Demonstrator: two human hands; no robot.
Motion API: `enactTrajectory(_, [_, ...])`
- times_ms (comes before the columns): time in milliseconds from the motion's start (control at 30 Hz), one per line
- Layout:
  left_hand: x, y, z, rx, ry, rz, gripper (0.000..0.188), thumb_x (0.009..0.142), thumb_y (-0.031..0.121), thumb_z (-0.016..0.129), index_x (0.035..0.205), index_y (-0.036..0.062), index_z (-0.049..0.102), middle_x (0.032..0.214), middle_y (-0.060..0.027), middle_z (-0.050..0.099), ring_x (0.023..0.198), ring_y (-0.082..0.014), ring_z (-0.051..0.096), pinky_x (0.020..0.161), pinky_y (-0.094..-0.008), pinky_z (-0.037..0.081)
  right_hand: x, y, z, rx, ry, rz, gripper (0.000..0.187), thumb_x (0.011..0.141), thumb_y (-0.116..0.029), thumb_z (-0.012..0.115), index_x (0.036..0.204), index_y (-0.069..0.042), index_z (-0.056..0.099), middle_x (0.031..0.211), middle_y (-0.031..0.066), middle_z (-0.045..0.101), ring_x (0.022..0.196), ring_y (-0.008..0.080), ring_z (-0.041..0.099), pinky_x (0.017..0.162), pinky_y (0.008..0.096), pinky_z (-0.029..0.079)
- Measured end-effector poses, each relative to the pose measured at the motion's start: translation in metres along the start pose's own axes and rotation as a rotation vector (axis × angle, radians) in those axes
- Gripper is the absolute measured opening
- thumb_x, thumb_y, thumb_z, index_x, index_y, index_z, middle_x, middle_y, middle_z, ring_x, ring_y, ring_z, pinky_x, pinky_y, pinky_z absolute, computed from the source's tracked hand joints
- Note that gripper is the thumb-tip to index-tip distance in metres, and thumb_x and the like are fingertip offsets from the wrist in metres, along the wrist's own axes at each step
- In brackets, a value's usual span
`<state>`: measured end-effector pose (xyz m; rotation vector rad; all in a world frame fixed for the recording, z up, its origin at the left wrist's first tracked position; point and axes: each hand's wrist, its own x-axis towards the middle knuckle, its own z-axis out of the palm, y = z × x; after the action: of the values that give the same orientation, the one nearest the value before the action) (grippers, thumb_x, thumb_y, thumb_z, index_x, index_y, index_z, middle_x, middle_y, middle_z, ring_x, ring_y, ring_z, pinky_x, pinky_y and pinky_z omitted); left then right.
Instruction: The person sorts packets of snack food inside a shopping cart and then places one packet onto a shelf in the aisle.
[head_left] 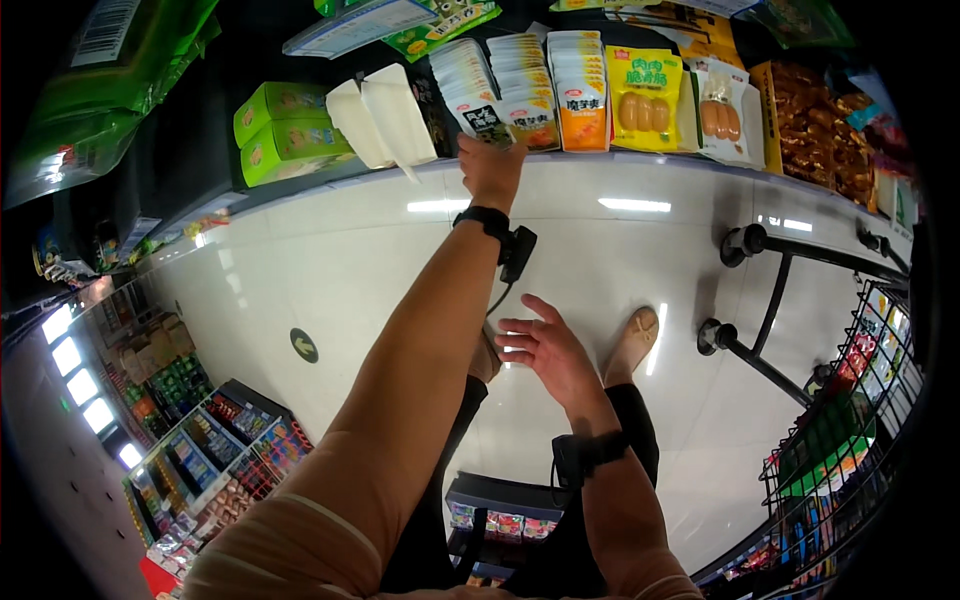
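Observation:
My left hand [492,168] reaches to the front of a shelf, its fingers closed at the lower edge of a white snack packet [487,122] with a black label. That packet is at the front of a row of overlapping white packets [462,72]. Right beside it stand a row of white-and-orange packets [535,120] and another, brighter orange row [582,105]. My right hand [548,352] hangs lower over the floor, fingers spread, holding nothing. Both wrists wear black straps with small devices.
On the shelf, green boxes [290,150] and an opened white carton [385,120] stand left; a yellow sausage pack [645,100] and a white one [722,115] stand right. A black wire cart [840,440] with wheels is at right. Display racks [215,445] stand lower left.

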<state>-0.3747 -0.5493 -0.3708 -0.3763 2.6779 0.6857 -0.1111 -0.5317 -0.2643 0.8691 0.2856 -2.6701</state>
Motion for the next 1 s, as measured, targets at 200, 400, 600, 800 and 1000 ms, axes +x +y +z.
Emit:
enactTrajectory(200, [0.001, -0.008, -0.001, -0.028, -0.048, 0.056, 0.092, 0.068, 0.040, 0.077, 0.132, -0.0011, 0.027, 0.127, -0.0227, 0.046, 0.123, -0.0385, 0.044, 0.099, -0.0500, 0.040, 0.001, 0.004, -0.007, 0.001, -0.046, -0.039, 0.060, 0.096, -0.036, 0.055, 0.143, -0.008, 0.031, 0.125, 0.0202, 0.057, 0.111, 0.0282, 0.060, 0.096, 0.0426, 0.048])
enactTrajectory(400, [0.051, -0.046, -0.011, -0.276, -0.173, 0.329, 0.074, 0.073, 0.032, 0.073, 0.124, -0.0056, 0.035, 0.123, -0.0293, 0.047, 0.117, -0.0447, 0.046, 0.098, -0.0483, 0.041, 0.005, 0.005, 0.002, 0.005, -0.088, -0.056, 0.059, 0.096, -0.034, 0.054, 0.144, -0.007, 0.031, 0.124, 0.0194, 0.058, 0.111, 0.0277, 0.060, 0.096, 0.0419, 0.047])
enactTrajectory(600, [0.053, -0.055, -0.006, -0.145, -0.105, 0.384, 0.033, 0.085, 0.017, 0.055, 0.109, -0.0042, 0.050, 0.105, -0.0330, 0.060, 0.100, -0.0497, 0.056, 0.086, -0.0530, 0.046, -0.002, 0.004, -0.011, 0.002, -0.029, -0.038, 0.055, 0.097, -0.030, 0.052, 0.143, -0.007, 0.032, 0.123, 0.0188, 0.058, 0.110, 0.0273, 0.061, 0.096, 0.0416, 0.047])
enactTrajectory(800, [0.071, -0.050, -0.017, -0.061, -0.139, 0.357, 0.016, 0.085, 0.005, 0.049, 0.099, -0.0008, 0.053, 0.085, -0.0160, 0.067, 0.064, -0.0230, 0.068, 0.050, -0.0346, 0.055, 0.002, 0.003, -0.004, -0.006, -0.016, -0.005, 0.050, 0.098, -0.027, 0.050, 0.141, -0.008, 0.034, 0.122, 0.0185, 0.059, 0.109, 0.0268, 0.061, 0.094, 0.0415, 0.048])
enactTrajectory(1000, [0.070, -0.058, -0.029, -0.027, -0.127, 0.389, 0.015, 0.084, 0.006, 0.051, 0.097, -0.0018, 0.053, 0.084, -0.0178, 0.067, 0.064, -0.0261, 0.069, 0.050, -0.0349, 0.056, 0.003, 0.006, -0.001, 0.004, -0.043, -0.028, 0.048, 0.099, -0.025, 0.049, 0.141, -0.007, 0.034, 0.121, 0.0187, 0.059, 0.108, 0.0269, 0.062, 0.094, 0.0415, 0.049])
